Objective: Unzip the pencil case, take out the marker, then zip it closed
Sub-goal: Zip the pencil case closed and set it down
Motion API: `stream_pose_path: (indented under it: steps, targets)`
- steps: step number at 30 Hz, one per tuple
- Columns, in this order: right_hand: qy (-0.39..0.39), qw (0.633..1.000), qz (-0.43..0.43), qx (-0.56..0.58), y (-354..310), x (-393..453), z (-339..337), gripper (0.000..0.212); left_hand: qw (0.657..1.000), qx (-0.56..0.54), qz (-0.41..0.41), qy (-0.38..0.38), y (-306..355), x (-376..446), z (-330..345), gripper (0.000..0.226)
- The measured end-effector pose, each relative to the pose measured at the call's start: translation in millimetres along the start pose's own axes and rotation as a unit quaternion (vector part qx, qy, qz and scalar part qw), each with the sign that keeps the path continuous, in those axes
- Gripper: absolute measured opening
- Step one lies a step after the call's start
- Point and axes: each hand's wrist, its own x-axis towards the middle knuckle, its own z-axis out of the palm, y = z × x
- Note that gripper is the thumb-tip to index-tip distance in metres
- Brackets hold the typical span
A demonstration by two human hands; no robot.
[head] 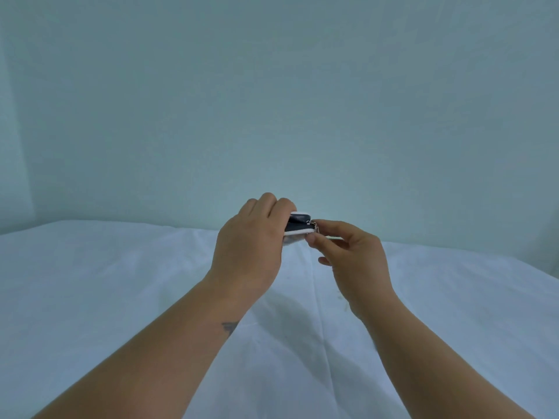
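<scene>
Nearest the camera, two bare forearms reach forward over a worktop (121, 282) covered with a white cloth (302, 343) that shows a lengthwise crease and a few faint folds; the left forearm carries a small dark mark (229, 326) on its inner side, near the wrist. Further out, the left hand (251, 246) is raised above the cloth with its back to the camera, its grip closed around the left end of the pencil case (298, 226), so most of the case is hidden behind the palm and fingers. The right hand (351, 255) sits just beside it, lower and to the right, its thumb and forefinger pinched together on the small metal zipper pull (314, 228) at the exposed right end of the case, while its other fingers curl loosely beneath. The case is held in the air between the two hands, clear of the cloth, lying roughly level; the visible end is dark with pale edging above and below. Whether the zipper is open along its length cannot be told from here, and no marker is visible. Beyond the hands, the far edge of the worktop meets a plain pale blue-green wall (272, 86).
</scene>
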Motion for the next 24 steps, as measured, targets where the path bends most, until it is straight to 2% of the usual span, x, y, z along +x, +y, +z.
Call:
stream_pose_path:
  steps: [4,9,13,17,24]
  targets:
    - [-0.002,0.996,0.023,0.083,-3.1,-0.5,-0.1,0.016,1.0,0.015,-0.007,0.005,0.5,0.7,-3.5,0.041]
    - [-0.019,0.988,0.025,0.149,-7.4,-2.7,3.2,0.006,1.0,0.026,0.006,0.002,-1.8,0.1,-4.1,0.04]
    - [-0.002,0.989,0.016,0.149,-9.1,-3.2,5.5,0.001,1.0,0.014,0.018,0.008,-0.1,-0.5,-3.0,0.037]
    - [-0.008,0.986,0.024,0.163,-11.0,-4.1,6.3,0.009,0.999,-0.033,0.03,0.014,0.4,-1.5,1.5,0.037]
    - [0.03,0.994,-0.038,0.1,-15.6,-3.7,5.7,0.01,0.995,-0.095,0.02,0.028,1.7,-0.2,2.4,0.044]
